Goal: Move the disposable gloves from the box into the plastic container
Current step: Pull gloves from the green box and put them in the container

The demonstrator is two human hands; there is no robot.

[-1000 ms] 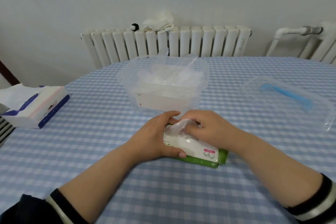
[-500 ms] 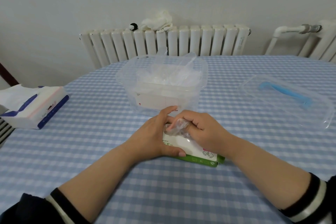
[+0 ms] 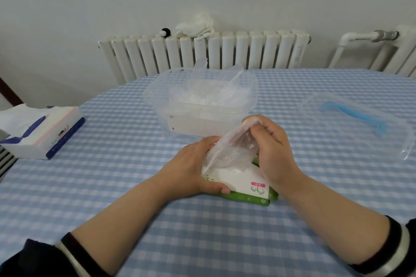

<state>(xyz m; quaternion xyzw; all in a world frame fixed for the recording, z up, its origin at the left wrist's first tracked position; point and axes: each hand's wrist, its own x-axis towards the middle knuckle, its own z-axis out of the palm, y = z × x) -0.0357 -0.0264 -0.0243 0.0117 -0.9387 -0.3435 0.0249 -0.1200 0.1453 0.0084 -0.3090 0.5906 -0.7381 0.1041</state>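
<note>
A white and green glove box (image 3: 240, 183) lies on the checked tablecloth in front of me. My left hand (image 3: 191, 170) grips its left end, thumb along the front edge. My right hand (image 3: 271, 148) pinches a clear disposable glove (image 3: 229, 148) and holds it stretched up out of the box's top opening. Just behind stands the clear plastic container (image 3: 171, 105), with several crumpled clear gloves (image 3: 209, 94) inside, some sticking up over its rim.
The container's clear lid with a blue handle (image 3: 358, 117) lies to the right. A tissue pack (image 3: 42, 135) sits at the table's left edge. A white radiator (image 3: 225, 54) with a cloth on top stands behind the table.
My right hand has risen from the box's opening, drawing a glove up and out. The left hand has stayed on the box.
</note>
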